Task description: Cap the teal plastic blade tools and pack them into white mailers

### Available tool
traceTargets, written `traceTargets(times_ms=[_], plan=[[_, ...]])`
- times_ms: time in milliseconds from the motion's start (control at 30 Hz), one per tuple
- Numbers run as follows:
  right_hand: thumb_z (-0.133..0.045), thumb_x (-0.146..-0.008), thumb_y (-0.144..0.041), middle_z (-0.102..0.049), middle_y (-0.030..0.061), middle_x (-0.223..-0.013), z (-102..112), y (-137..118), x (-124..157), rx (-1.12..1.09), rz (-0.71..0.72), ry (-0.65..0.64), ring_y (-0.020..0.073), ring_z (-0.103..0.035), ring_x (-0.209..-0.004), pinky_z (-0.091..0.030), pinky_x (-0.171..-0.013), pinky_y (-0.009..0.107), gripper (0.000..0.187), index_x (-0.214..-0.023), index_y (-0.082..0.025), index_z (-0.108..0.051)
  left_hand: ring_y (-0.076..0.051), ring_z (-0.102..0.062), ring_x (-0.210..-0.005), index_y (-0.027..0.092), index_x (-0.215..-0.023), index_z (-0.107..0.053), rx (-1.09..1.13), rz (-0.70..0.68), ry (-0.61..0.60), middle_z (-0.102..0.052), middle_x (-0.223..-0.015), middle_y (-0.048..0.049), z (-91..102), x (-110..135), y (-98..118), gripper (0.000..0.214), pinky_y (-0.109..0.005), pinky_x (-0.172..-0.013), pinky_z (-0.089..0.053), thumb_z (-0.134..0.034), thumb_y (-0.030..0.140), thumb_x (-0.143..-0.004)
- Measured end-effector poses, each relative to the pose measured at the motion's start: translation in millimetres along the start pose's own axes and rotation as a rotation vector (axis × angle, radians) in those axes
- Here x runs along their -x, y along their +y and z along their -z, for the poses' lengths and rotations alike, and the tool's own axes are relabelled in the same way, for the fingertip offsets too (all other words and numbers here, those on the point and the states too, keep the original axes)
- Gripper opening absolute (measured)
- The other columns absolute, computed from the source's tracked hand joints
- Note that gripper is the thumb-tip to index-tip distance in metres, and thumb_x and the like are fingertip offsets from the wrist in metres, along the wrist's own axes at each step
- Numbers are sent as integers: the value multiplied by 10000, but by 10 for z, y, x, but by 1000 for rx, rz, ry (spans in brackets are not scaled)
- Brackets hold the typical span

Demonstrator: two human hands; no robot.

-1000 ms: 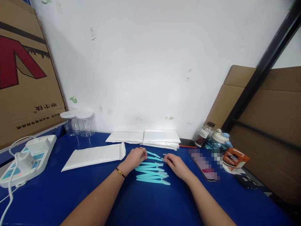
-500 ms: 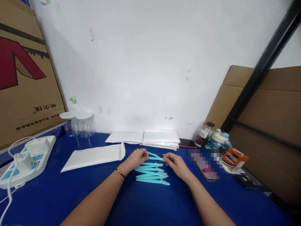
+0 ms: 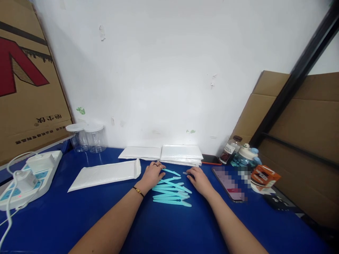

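Note:
Several light blue plastic sticks (image 3: 171,192) lie in a loose pile on the blue table (image 3: 164,229) between my hands. My left hand (image 3: 151,175) rests to the left of the pile, fingers curled down at the far end of one stick (image 3: 171,171). My right hand (image 3: 197,179) sits to the right of the pile, fingers bent with the tips on the table by a small grey stick end (image 3: 184,173). Whether either hand grips a stick is not clear.
A white padded envelope (image 3: 104,174) lies to the left; a stack of such envelopes (image 3: 181,154) is at the wall. Two clear jars (image 3: 87,137), a power strip (image 3: 26,176), a phone (image 3: 229,179), bottles (image 3: 239,153) and an orange box (image 3: 265,176) stand around.
Both hands had a stick pinched between them above the pile; now the hands have moved apart and down to the table, and one more stick lies across the pile.

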State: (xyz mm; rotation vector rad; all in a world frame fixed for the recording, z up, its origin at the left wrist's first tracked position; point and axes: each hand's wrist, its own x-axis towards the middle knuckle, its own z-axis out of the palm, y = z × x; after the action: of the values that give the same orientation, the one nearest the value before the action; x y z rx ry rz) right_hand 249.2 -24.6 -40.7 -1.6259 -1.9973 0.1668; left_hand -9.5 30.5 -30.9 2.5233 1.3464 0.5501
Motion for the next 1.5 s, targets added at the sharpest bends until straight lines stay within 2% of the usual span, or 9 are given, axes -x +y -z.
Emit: traceTargets(times_ms=[133, 667, 767, 900, 1000, 1133, 1267, 1400, 1500], plan=[[-514, -797, -208, -593, 39, -841, -26, -49, 1, -41, -30, -18, 184, -555, -805, -451, -754, 311, 103, -784, -198, -616, -217, -482, -1007, 230, -889, -619, 29, 46, -35, -602, -974, -33, -17, -22, 6, 124, -336, -840, -376, -519, 273, -829], [-552, -827, -269, -633, 37, -830, -44, -214, 21, -228, 75, -91, 160, -603, -739, -473, -685, 271, 175, -876, -230, -715, -182, -558, -876, 187, -839, -646, 203, -9, -103, -631, -877, -43, -56, -51, 109, 176, -280, -762, -432, -503, 281, -802], [-526, -847, -331, -644, 51, -908, 29, -159, 27, -261, 58, 9, 179, -603, -815, -474, -741, 293, 226, -954, -222, -693, -233, -501, -1071, 197, -1084, -600, 201, -49, -86, -588, -1121, -86, 9, 20, 128, 392, -337, -893, -402, -494, 464, -818], [-461, -873, -409, -628, 81, -995, 224, -95, 89, -293, -47, 284, 203, -585, -858, -469, -727, 308, 306, -979, -192, -649, -323, -285, -1292, 250, -1402, -276, 146, -248, -226, -334, -1422, -118, 59, 192, 268, 1002, -457, -1052, -240, -629, 696, -577], [-480, -855, -445, -614, 85, -997, 352, -156, 227, -276, -73, 265, 197, -580, -786, -466, -615, 292, 329, -1015, -198, -626, -361, -293, -1271, 219, -1418, -232, 49, -301, -278, -347, -1399, -150, 51, 300, 436, 1158, -508, -1041, -231, -670, 719, -470], [-490, -846, -457, -594, 92, -1048, 395, -346, 569, -227, -35, 162, 217, -584, -845, -462, -539, 274, 336, -1062, -226, -602, -355, -432, -1117, 155, -1288, -433, -84, -229, -266, -498, -1204, -180, 53, 414, 642, 891, -492, -913, -385, -634, 669, -588], [-433, -864, -488, -540, 95, -1215, 247, -418, 914, -176, -104, 145, 254, -532, -1086, -492, -814, 355, 411, -1178, -250, -550, -320, -479, -1019, 136, -1110, -534, -219, -219, -205, -545, -1075, -177, 36, 548, 825, 497, -429, -793, -462, -550, 487, -758], [-446, -820, -565, -295, 115, -1461, -8, -395, 960, 2, -281, 70, 331, -209, -1355, -259, -1063, 494, 682, -1392, -207, -344, -285, -486, -988, 127, -1055, -522, -316, -220, -145, -545, -1031, -152, -20, 648, 931, 370, -374, -758, -472, -526, 371, -778], [-369, -870, -504, -306, 166, -1453, -173, -477, 817, 5, -327, -34, 319, -200, -1362, -171, -1099, 478, 659, -1397, -110, -335, -264, -480, -1001, 148, -1065, -511, -343, -246, -82, -532, -1057, -121, -57, 712, 914, 358, -373, -808, -442, -510, 393, -804]])
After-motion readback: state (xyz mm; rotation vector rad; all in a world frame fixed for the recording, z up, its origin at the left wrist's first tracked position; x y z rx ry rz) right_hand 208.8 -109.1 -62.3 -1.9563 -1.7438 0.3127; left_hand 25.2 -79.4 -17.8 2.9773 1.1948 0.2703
